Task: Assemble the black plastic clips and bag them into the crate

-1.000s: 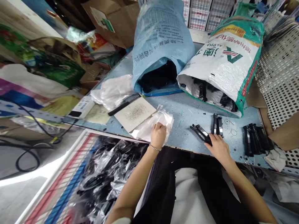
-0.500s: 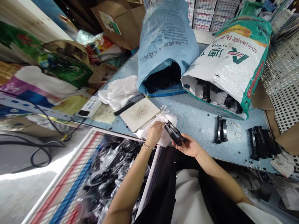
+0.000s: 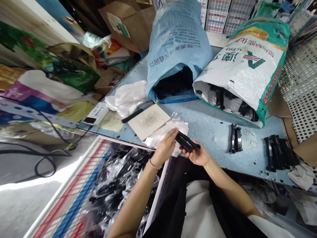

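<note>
My right hand [image 3: 198,155] is closed round the near end of a long black plastic part [image 3: 186,142] with a slot down its middle. The part slants above the table's front edge. At its far left end is my left hand [image 3: 166,148], wearing a beaded bracelet, its fingers drawn together against the part's tip. What these fingers pinch, if anything, is hidden. Under them lies a stack of thin white plastic bags [image 3: 155,136]. Similar black parts [image 3: 235,138] lie in a pair to the right, and a further group [image 3: 278,152] sits at the right edge.
A blue sack [image 3: 177,43] and a white-green sack [image 3: 237,71], both with black parts inside, lie at the back. Left are a speckled card [image 3: 150,120], a black bar [image 3: 135,114] and crumpled white plastic [image 3: 130,96]. A crate [image 3: 66,201] with bagged black parts stands below.
My left hand has moved slightly up and right, its fingers now against the part's far end. The part has turned a little in my right hand.
</note>
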`<state>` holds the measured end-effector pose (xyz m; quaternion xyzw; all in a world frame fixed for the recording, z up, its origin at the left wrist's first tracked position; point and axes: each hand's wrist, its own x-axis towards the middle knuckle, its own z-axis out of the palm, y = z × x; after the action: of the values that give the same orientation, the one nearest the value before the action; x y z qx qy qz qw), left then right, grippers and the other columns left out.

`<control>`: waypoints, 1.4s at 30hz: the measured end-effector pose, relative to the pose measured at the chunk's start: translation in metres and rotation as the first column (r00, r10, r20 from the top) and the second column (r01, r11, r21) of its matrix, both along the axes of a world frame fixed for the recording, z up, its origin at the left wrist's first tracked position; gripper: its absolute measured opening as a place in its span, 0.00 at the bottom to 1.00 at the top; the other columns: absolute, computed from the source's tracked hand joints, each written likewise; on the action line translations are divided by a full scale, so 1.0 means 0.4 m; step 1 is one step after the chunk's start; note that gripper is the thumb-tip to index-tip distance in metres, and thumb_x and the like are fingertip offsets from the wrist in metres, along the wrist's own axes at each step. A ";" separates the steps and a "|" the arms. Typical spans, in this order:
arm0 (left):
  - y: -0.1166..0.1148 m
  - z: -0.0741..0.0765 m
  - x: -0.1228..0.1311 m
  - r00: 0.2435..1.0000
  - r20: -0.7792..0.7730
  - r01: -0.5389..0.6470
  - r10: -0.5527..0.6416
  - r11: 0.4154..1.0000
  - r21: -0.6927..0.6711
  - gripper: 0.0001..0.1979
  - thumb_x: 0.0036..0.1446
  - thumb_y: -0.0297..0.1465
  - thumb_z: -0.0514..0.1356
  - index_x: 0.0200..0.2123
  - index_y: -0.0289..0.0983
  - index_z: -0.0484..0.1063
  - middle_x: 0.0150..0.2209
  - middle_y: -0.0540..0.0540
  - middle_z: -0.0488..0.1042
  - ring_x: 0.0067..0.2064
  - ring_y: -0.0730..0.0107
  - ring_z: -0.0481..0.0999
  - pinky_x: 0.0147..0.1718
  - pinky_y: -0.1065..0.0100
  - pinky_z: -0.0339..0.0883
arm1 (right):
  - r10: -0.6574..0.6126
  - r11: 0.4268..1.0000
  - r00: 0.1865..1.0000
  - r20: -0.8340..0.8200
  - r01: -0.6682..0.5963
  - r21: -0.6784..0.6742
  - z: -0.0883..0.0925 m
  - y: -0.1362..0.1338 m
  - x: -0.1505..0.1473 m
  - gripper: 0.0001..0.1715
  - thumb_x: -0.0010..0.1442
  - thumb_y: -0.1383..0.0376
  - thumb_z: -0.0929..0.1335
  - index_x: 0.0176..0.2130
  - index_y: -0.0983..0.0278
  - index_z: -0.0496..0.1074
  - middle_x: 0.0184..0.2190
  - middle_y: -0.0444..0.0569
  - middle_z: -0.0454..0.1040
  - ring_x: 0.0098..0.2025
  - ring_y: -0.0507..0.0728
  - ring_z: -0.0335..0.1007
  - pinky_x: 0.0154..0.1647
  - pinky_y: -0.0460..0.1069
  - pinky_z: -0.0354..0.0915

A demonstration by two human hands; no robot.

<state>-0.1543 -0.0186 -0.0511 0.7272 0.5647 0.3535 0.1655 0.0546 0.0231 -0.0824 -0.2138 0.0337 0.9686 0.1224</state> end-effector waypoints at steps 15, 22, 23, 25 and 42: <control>-0.213 0.118 0.039 0.995 -0.100 -0.020 0.017 0.999 -0.025 0.16 0.64 0.31 0.56 0.53 0.44 0.74 0.49 0.43 0.77 0.49 0.61 0.79 0.51 0.59 0.75 | -0.372 0.175 0.823 0.429 -0.391 0.903 0.184 -0.091 0.212 0.32 0.62 0.52 0.69 0.63 0.56 0.65 0.55 0.52 0.70 0.51 0.59 0.72 0.52 0.55 0.69; -0.316 -0.085 -0.451 0.705 -0.520 -0.689 0.483 0.638 -0.342 0.11 0.48 0.43 0.56 0.22 0.44 0.70 0.27 0.46 0.79 0.38 0.47 0.80 0.38 0.50 0.76 | -0.877 0.266 -0.170 0.449 -0.950 0.161 0.139 0.022 0.434 0.41 0.61 0.47 0.67 0.62 0.72 0.62 0.53 0.70 0.66 0.55 0.75 0.64 0.52 0.67 0.65; -0.312 -0.109 -0.474 0.662 -0.551 -0.732 0.508 0.596 -0.330 0.10 0.46 0.41 0.56 0.21 0.43 0.67 0.24 0.46 0.78 0.37 0.46 0.80 0.37 0.50 0.75 | -0.865 0.274 -0.206 0.458 -0.958 0.087 0.125 0.025 0.444 0.44 0.60 0.47 0.69 0.62 0.74 0.61 0.53 0.71 0.65 0.54 0.76 0.64 0.50 0.67 0.66; -0.283 -0.129 -0.458 0.625 -0.532 -0.760 0.571 0.600 -0.249 0.09 0.46 0.41 0.56 0.21 0.42 0.66 0.26 0.44 0.79 0.39 0.47 0.79 0.38 0.51 0.75 | -0.848 0.255 -0.213 0.485 -0.967 0.022 0.105 0.022 0.450 0.44 0.58 0.51 0.70 0.63 0.74 0.59 0.54 0.69 0.64 0.54 0.75 0.65 0.49 0.64 0.68; 0.111 -0.084 0.001 0.917 0.121 -0.304 0.381 0.860 -0.411 0.10 0.52 0.36 0.61 0.22 0.39 0.69 0.24 0.48 0.73 0.30 0.63 0.74 0.31 0.65 0.65 | -0.604 0.497 0.461 0.650 -0.420 0.759 0.084 0.004 0.384 0.26 0.54 0.50 0.73 0.44 0.65 0.75 0.35 0.51 0.77 0.34 0.57 0.73 0.39 0.53 0.70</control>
<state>-0.1538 0.0258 -0.0845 0.5292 0.7242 0.3304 0.2939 0.2082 0.0245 -0.0488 -0.5843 -0.5071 0.5719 0.2726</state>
